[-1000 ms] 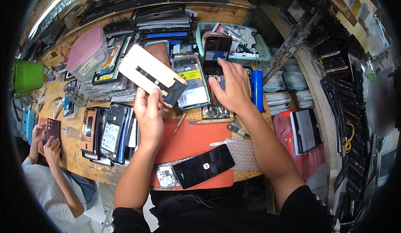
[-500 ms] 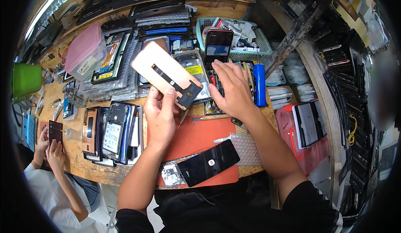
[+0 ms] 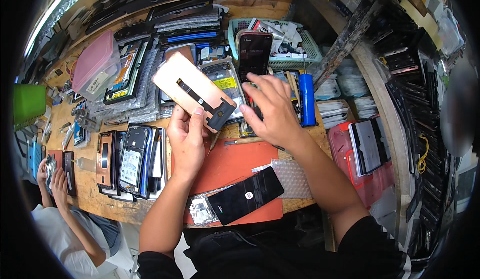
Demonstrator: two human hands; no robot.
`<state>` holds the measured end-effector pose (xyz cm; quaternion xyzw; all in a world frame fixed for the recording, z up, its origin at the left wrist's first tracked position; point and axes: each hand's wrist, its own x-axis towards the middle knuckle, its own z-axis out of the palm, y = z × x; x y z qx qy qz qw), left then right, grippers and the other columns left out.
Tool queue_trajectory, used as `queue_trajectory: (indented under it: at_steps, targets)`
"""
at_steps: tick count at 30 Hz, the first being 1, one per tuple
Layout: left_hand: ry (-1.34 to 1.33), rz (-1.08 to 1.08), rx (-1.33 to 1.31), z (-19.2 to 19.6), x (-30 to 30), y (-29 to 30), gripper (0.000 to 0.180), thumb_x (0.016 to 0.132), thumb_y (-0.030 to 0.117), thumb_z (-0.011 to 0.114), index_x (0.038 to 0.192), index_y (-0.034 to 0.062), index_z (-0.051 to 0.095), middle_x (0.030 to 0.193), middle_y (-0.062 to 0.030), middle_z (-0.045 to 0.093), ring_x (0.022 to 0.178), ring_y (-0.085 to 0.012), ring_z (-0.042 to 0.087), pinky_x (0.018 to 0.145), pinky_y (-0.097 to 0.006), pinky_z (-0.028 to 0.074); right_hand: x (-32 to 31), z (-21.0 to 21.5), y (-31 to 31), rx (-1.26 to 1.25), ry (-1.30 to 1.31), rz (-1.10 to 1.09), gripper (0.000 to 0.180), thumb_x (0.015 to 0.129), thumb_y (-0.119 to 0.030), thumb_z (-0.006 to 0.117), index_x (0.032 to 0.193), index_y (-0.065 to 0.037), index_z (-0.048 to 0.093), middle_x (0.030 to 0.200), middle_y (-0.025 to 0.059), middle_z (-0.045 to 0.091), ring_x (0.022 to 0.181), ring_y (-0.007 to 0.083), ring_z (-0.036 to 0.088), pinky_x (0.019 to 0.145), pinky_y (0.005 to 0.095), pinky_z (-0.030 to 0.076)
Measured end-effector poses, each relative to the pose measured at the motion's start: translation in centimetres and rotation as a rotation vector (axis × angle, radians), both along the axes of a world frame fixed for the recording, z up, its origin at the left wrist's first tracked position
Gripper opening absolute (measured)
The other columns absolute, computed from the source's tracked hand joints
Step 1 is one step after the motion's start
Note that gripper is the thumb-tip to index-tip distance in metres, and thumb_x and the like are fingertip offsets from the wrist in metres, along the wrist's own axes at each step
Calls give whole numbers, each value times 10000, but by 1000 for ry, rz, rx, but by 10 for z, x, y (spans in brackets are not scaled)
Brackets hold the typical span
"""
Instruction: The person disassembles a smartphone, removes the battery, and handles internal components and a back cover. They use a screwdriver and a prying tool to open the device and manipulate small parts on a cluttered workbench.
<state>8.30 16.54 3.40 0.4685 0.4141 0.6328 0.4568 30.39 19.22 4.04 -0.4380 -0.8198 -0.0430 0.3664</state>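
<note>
My left hand [image 3: 187, 139] holds up a phone screen panel [image 3: 170, 76] by its lower edge, thumb on top. The panel's copper-coloured back faces me, with a black ribbon cable and a dark patch on it. My right hand [image 3: 274, 111] is open, its fingers spread just below a phone [image 3: 255, 51] that stands upright with a dark screen lit. Whether a fingertip touches that phone I cannot tell. On the orange mat [image 3: 225, 159] below my hands lies a black phone screen [image 3: 247, 196] showing a small logo, beside an opened phone body with bared parts [image 3: 201, 211].
Opened phones [image 3: 131, 161] stand in a row at left. Behind them are a pink-lidded box [image 3: 95, 69] and bubble-wrapped stacks. A green basket [image 3: 312, 51] and blue cylinder [image 3: 307, 99] sit back right; bubble wrap [image 3: 295, 179] lies near right. Another person's hands [image 3: 57, 181] work at far left.
The standing phone's screen has gone from a light picture to mostly dark. My right fingers have shifted slightly lower and spread. The other person's hands have moved to a different part beside the dark phone.
</note>
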Motion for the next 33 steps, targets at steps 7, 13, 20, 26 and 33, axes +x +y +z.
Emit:
queue_trajectory:
  at_steps: [7,13,20,26,33]
  targets:
    - [17,-10,3,1,-2,-1,159,1128,162,616,1209,27,641,980,-13,714,737,-23,572,619,-202,440,-10,0,-10,-12,11,107,323,912,-188,788,1161,16,755,1234,143,728,1213,334,620,1050,481,426]
    - [13,-22,7,0,-1,-1,144,1129,157,614,1192,32,644,965,-5,704,726,-24,560,619,-201,436,-3,-7,1,8,47,3,376,911,-208,783,1201,30,753,1306,182,713,1236,342,608,1057,487,429]
    - [35,-67,-12,-3,-5,-1,144,1122,155,622,1184,31,659,950,0,703,730,-26,563,635,-198,444,1,-9,5,-1,86,1,329,907,-182,787,1163,21,749,1258,172,718,1193,331,619,1022,480,440]
    - [41,-57,-17,2,-1,-3,122,1126,146,615,1168,36,647,939,-1,690,713,-25,554,610,-196,434,-9,-2,-3,34,201,138,194,945,-112,746,1093,13,734,1058,148,740,957,336,687,878,439,500]
    - [22,4,-28,0,-1,1,176,1148,214,594,1135,48,652,921,20,669,717,-11,559,613,-195,445,-20,-4,-13,-109,348,247,159,978,-72,728,1098,25,689,942,166,707,769,311,704,701,426,546]
